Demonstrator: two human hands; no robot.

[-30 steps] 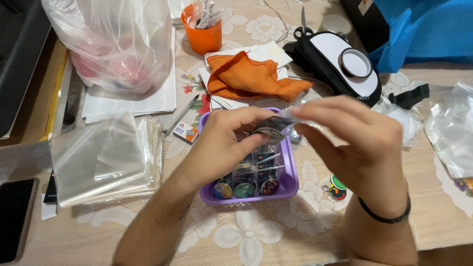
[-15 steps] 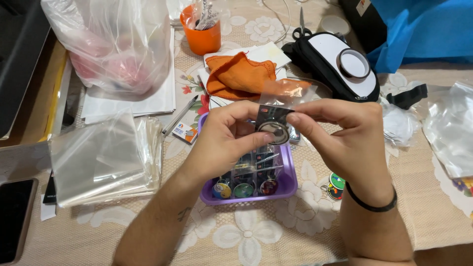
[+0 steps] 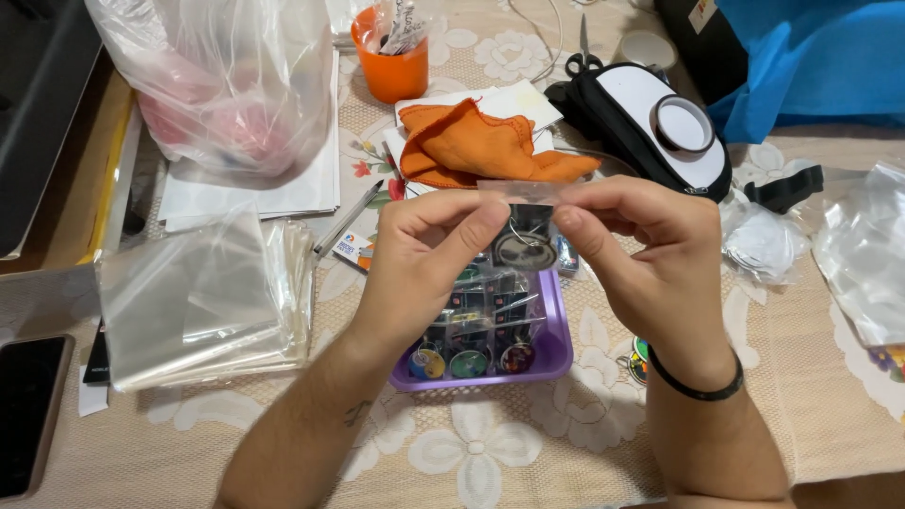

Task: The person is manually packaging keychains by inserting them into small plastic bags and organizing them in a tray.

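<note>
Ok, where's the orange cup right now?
In the head view, the orange cup stands at the table's far edge, left of centre, between the plastic bag and orange cloth.

Bright even indoor light, soft shadows, mild plastic glare, sharp focus.

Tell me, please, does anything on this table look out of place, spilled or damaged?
Nothing looks spilled or broken. The left hand and right hand pinch a small clear bag over the purple tray. The orange cloth lies crumpled on white cards, and the table is crowded.
</note>
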